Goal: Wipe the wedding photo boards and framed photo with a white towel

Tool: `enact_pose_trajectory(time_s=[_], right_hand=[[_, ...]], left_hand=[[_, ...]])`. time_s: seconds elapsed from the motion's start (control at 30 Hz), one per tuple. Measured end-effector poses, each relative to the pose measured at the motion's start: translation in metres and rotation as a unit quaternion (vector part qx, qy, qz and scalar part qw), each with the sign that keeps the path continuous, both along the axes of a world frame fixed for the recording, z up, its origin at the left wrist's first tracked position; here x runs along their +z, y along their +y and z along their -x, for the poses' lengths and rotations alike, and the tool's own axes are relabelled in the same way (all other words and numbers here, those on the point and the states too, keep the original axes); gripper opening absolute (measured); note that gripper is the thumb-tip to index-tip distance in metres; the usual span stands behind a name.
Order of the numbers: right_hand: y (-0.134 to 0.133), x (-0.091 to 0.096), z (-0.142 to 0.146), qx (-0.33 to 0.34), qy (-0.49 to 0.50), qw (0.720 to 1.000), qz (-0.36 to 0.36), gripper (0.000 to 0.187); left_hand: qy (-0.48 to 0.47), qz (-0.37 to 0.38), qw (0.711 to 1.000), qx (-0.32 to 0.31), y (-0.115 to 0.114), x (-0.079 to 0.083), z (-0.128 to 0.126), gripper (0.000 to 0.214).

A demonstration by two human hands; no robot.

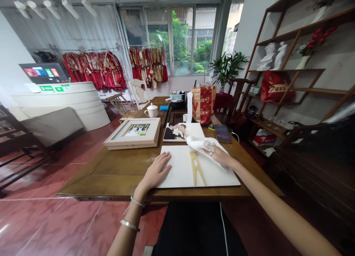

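Note:
A white board (177, 174) lies flat near the front edge of the wooden table. My left hand (157, 169) rests palm down across its left edge, fingers stretched out, holding nothing. In my right hand (219, 155), which wears a ring, is a white, rounded, elongated thing (194, 142); it is blurred and I cannot make out its kind. It is above the far right part of the board. Between my hands, a flat beige piece with an animal-like head and two long legs (195, 169) lies on the board. Just beyond is a printed couple photo panel (174, 133).
A thick pale frame with a photo (135, 141) lies at the left. Farther back stand a white lidded cup (152, 110), a small blue box (164, 108) and a red and brown paper bag (203, 106). A phone (223, 134) with a white cable lies at the right.

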State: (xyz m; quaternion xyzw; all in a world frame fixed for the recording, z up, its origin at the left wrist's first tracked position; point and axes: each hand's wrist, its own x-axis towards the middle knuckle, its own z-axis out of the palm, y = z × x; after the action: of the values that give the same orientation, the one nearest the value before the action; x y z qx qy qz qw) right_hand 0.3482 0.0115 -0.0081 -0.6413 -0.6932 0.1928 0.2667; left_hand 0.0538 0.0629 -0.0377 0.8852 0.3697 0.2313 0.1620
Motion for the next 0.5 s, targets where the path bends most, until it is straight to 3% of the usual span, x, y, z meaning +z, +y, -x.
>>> enact_pose_trajectory(time_s=[0.13, 0.3, 0.4, 0.5], right_hand=[[-0.015, -0.002, 0.026, 0.065, -0.045, 0.996, -0.032, 0.053], [-0.076, 0.004, 0.057, 0.149, -0.1, 0.983, -0.046, 0.078], [-0.104, 0.013, 0.061, 0.205, -0.144, 0.968, -0.034, 0.084], [-0.105, 0.018, 0.049, 0.216, -0.14, 0.966, -0.013, 0.084]], left_hand=[[-0.002, -0.005, 1.0, 0.0, 0.001, -0.001, 0.0, 0.043], [0.005, 0.0, 1.0, 0.001, 0.001, -0.002, -0.001, 0.044], [0.005, 0.003, 1.0, 0.0, 0.001, -0.002, -0.001, 0.045], [-0.002, 0.005, 1.0, -0.003, 0.001, -0.002, 0.0, 0.044]])
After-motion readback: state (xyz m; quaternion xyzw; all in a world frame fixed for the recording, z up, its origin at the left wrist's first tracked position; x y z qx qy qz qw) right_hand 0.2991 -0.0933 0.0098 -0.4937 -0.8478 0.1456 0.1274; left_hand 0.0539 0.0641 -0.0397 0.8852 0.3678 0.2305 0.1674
